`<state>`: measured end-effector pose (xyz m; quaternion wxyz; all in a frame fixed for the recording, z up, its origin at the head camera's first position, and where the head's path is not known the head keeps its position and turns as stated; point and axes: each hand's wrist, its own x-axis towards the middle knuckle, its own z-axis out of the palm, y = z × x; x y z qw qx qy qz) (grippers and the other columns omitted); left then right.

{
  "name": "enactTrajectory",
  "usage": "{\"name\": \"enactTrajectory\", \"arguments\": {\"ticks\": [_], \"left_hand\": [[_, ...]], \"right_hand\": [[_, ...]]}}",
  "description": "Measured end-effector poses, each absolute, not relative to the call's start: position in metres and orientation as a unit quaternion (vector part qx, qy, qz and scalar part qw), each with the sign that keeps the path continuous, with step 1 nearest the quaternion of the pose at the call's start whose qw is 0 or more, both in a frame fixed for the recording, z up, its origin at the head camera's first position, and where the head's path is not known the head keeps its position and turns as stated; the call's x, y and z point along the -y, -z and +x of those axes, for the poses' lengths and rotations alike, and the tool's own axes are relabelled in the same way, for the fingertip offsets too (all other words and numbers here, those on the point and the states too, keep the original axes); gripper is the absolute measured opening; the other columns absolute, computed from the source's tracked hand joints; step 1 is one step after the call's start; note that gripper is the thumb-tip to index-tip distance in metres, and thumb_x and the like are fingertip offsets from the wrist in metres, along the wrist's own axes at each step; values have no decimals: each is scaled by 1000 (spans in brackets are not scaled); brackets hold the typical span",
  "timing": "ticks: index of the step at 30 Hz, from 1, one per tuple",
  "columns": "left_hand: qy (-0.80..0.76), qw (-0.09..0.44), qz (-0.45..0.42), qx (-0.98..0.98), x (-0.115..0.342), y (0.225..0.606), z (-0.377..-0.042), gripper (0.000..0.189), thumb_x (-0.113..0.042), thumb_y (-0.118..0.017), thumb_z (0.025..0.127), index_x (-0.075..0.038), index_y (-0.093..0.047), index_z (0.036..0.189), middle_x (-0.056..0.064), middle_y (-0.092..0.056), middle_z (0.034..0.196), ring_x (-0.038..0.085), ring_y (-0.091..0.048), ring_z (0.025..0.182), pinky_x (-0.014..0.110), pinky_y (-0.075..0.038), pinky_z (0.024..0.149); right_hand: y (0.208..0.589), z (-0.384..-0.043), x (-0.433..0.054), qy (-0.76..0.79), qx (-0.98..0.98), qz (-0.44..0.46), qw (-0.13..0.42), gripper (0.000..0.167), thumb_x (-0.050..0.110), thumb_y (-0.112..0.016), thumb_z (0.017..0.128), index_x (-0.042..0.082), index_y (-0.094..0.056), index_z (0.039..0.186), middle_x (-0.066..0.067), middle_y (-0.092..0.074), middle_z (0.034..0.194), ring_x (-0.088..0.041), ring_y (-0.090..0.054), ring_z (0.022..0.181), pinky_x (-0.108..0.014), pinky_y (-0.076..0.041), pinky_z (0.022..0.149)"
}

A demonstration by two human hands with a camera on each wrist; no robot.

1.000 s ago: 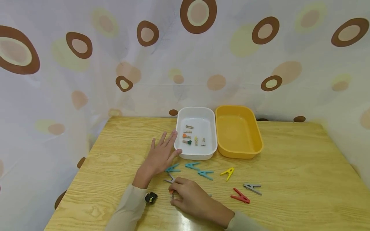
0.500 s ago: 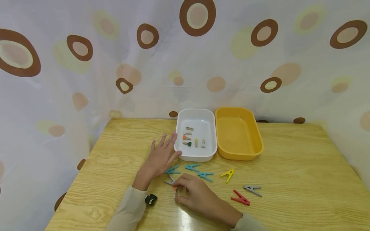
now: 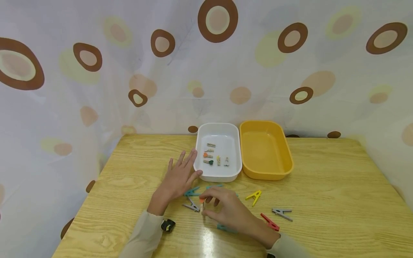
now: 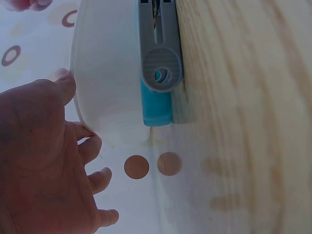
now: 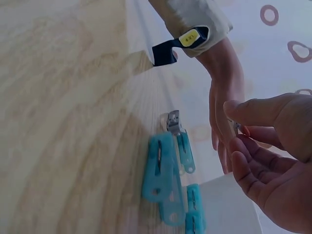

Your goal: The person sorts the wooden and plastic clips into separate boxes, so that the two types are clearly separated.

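Between the thumb and fingers of my right hand (image 3: pixel 230 211) I pinch a small wooden clothespin (image 3: pixel 202 206) with an orange heart at its top, held above the tabletop. In the right wrist view the fingers hide most of it. My left hand (image 3: pixel 175 181) touches the left side of the white tray (image 3: pixel 218 178), its fingers spread along the rim. Several small wooden clothespins lie inside, one bearing a dark green heart (image 3: pixel 211 162). Close to my right hand are a grey clothespin (image 3: pixel 193 206) and teal clothespins (image 5: pixel 158 168), some partly covered by that hand.
A yellow tray (image 3: pixel 265 152) stands against the white one's right side. Right of my right hand lie a yellow clothespin (image 3: pixel 255 196), a grey clothespin (image 3: pixel 282 213) and a red clothespin (image 3: pixel 270 222). A patterned curtain (image 3: pixel 180 111) hangs behind the table.
My right hand has moved right and a little away from me with the wooden clothespin, uncovering the grey clothespin. My left hand has stayed at the white tray.
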<state>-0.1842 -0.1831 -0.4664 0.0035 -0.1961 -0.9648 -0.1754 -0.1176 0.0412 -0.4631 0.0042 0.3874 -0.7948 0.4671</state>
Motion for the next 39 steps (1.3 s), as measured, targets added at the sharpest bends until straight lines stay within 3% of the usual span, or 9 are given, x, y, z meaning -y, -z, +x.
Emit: {"name": "enactTrajectory", "arguments": {"ticks": [7, 14, 22, 27, 33, 39], "left_hand": [[177, 11, -197, 964, 182, 466, -183, 73, -53, -34, 110, -13, -11, 166, 4, -13, 169, 36, -10, 156, 71, -8, 118], [181, 7, -197, 964, 182, 466, -184, 73, -52, -35, 110, -12, -10, 166, 5, -14, 169, 36, -9, 156, 71, -7, 118], [182, 6, -195, 964, 182, 466, -184, 73, -51, -36, 110, -13, -11, 166, 5, -15, 170, 37, -9, 156, 71, -7, 118], [177, 9, -192, 965, 182, 468, -184, 73, -52, -36, 110, -13, -11, 166, 5, -16, 170, 36, -9, 157, 71, -7, 118], [174, 6, -188, 967, 182, 466, -183, 73, -52, -36, 109, -14, -10, 166, 4, -15, 170, 36, -9, 157, 70, -6, 119], [171, 0, -186, 968, 181, 465, -183, 74, -54, -35, 109, -15, -9, 166, 3, -14, 170, 34, -6, 157, 68, -5, 120]], "right_hand": [[456, -129, -51, -478, 797, 369, 18, 37, 1, -87, 81, 4, -71, 115, -3, -72, 105, -22, -69, 91, -33, -60, 73], [447, -149, -63, -473, 799, 365, 66, 39, -1, -88, 78, 5, -73, 114, -1, -72, 105, -26, -69, 89, -36, -61, 70], [437, -175, -77, -481, 807, 330, 89, 36, 1, -88, 79, 4, -74, 113, -4, -74, 102, -27, -71, 90, -33, -61, 71], [436, -191, -82, -473, 821, 308, 85, 35, 7, -88, 81, 4, -75, 113, -2, -74, 102, -23, -70, 91, -32, -60, 73], [435, -205, -86, -465, 838, 278, 66, 33, 12, -86, 86, 6, -75, 115, -5, -74, 104, -30, -70, 96, -33, -59, 78], [428, -219, -87, -465, 844, 261, 63, 33, 12, -85, 86, 7, -75, 116, -5, -74, 106, -22, -69, 96, -38, -59, 81]]}}
